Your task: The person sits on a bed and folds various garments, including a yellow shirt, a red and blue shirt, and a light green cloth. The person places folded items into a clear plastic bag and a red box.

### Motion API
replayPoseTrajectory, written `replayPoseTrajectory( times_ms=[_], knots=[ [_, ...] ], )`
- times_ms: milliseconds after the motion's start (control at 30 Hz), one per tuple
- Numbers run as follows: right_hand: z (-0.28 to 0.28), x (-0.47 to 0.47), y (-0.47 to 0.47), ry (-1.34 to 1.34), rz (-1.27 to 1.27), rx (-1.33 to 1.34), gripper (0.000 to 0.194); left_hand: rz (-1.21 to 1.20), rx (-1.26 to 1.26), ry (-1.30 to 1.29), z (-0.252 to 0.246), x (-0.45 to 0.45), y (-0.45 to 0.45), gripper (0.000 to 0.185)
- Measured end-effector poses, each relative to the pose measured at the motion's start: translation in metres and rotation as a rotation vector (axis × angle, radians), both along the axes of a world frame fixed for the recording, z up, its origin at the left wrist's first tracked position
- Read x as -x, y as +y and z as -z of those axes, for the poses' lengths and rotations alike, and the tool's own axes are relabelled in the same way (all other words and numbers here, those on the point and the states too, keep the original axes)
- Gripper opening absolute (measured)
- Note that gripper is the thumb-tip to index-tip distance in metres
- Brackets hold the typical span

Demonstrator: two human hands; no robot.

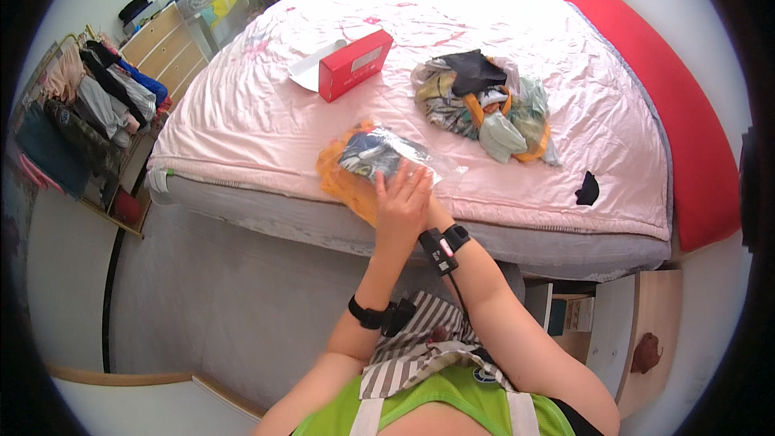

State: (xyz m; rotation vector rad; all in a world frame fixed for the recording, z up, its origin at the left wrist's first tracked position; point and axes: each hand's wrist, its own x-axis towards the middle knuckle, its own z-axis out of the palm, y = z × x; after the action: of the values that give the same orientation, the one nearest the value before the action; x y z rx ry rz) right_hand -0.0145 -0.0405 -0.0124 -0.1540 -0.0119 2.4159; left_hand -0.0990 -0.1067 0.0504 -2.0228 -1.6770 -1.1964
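Observation:
My left hand (404, 194) lies palm down, fingers spread a little, over the near side of a clear plastic bag (418, 151). Dark blue, grey and white folded fabric (368, 157) shows through the plastic. Beneath it, on the bed's near edge, is a crumpled orange bag or cloth (339, 178). My right hand (438, 213) sits under and behind the left one; only its wrist and heel show, and its fingers are hidden. Both forearms wear black straps, the right with a small black device (439, 251) and cable.
On the pink quilt (242, 133) stand an open red box (356, 66), a heap of bagged clothes (484, 109) and a small black cloth item (587, 188). A red headboard (660, 103) runs along the right. Clothes hang on a rack (91, 91) at left. An open drawer unit (611, 321) is at lower right.

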Motion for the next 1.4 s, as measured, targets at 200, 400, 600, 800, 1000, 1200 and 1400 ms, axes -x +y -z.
replayPoseTrajectory(
  times_ms=[200, 400, 600, 800, 1000, 1200, 1400],
  knots=[
    [-0.027, 0.019, 0.004, -0.125, 0.056, 0.112, 0.035, 0.004, 0.01, -0.091, -0.011, 0.023, 0.004, 0.034],
    [-0.052, 0.025, 0.01, -0.345, 0.109, 0.141, 0.036, 0.018, -0.009, -0.096, -0.012, 0.016, 0.004, 0.027],
    [-0.041, -0.003, 0.022, -1.261, 0.002, -1.231, 0.044, 0.01, -0.032, -0.111, -0.012, 0.017, 0.001, 0.024],
    [0.018, 0.052, 0.065, -1.043, 0.196, -1.798, 0.051, 0.038, -0.044, -0.074, -0.012, 0.016, 0.004, 0.027],
    [0.032, 0.096, 0.082, -0.647, 0.187, -1.668, 0.055, 0.036, -0.04, -0.028, -0.005, 0.019, 0.003, 0.029],
    [0.04, 0.092, 0.063, -0.16, 0.043, -0.982, 0.058, 0.06, -0.01, -0.011, 0.001, 0.02, 0.003, 0.031],
    [0.0, 0.007, 0.031, -1.53, 0.159, -2.327, 0.051, 0.076, -0.034, 0.01, -0.004, 0.029, 0.005, 0.033]
  ],
)
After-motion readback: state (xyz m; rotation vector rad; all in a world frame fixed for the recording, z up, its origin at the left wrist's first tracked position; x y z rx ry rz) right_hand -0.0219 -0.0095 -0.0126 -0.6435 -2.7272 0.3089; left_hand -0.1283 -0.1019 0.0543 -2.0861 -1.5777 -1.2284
